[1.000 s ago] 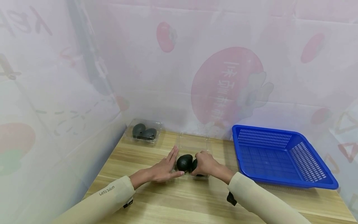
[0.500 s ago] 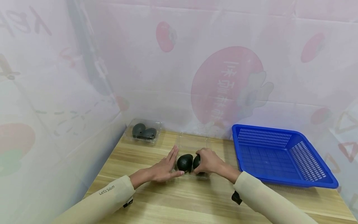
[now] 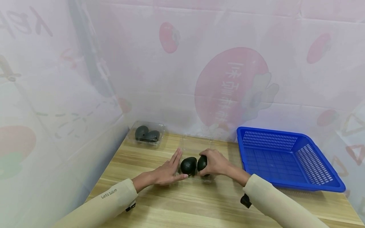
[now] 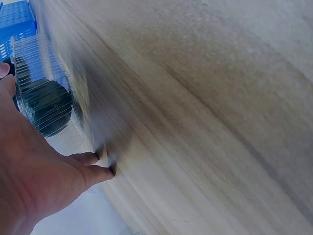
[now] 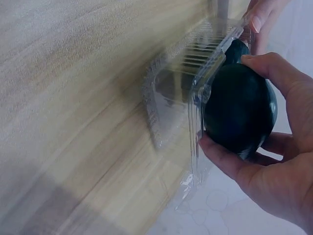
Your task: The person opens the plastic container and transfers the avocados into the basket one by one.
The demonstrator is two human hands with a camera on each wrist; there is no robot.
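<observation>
A clear plastic clamshell tray (image 3: 196, 146) lies open on the wooden table, its lid toward the wall. One dark green avocado (image 3: 188, 166) sits in its left side. My left hand (image 3: 174, 166) lies flat with straight fingers against the tray's left wall (image 4: 34, 63). My right hand (image 3: 206, 163) grips a second avocado (image 3: 202, 162) just over the tray's right side. In the right wrist view that avocado (image 5: 244, 112) is wrapped by fingers and thumb at the tray's rim (image 5: 195, 83).
A closed clamshell (image 3: 148, 133) with two avocados stands at the back left corner. An empty blue slotted basket (image 3: 322, 186) fills the right side of the table. Printed sheets wall off the back and the left.
My right hand has risen slightly and shifted back with its avocado, so more of the fruit shows. The left hand and the tray stay put.
</observation>
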